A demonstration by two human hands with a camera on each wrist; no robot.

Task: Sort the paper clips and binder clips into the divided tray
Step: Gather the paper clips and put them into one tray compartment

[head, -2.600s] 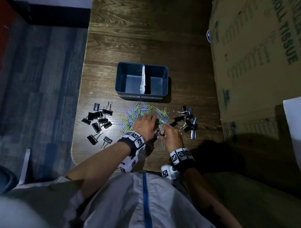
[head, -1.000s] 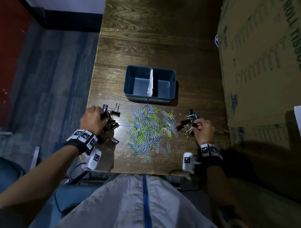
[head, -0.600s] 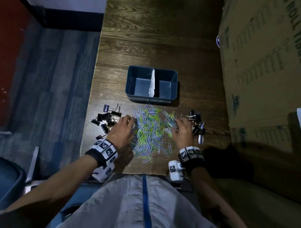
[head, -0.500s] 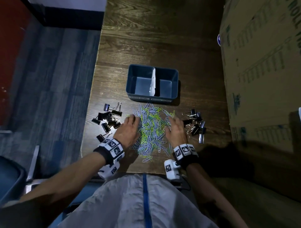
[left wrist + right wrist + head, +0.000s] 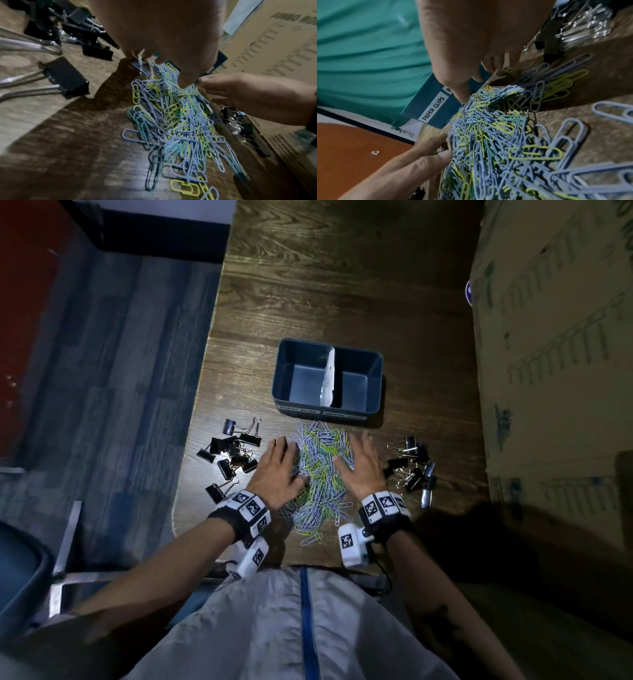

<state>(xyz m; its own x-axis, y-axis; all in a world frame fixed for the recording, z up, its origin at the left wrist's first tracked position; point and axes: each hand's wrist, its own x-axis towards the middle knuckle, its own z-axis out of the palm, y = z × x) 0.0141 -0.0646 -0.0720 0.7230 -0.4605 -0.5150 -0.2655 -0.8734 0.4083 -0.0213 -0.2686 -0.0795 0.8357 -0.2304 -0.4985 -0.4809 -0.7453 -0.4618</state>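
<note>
Many paper clips, one loose heap on desk before divided tray. Light, slippery, tangling. Your left hand and right hand flank heap, fingers straight, holding nothing. Scoop from both sides. Binder clips stiff, apart.

Dim, murky room — soft glare patches on the table, edges warped, wrist views blurred by motion.
</note>
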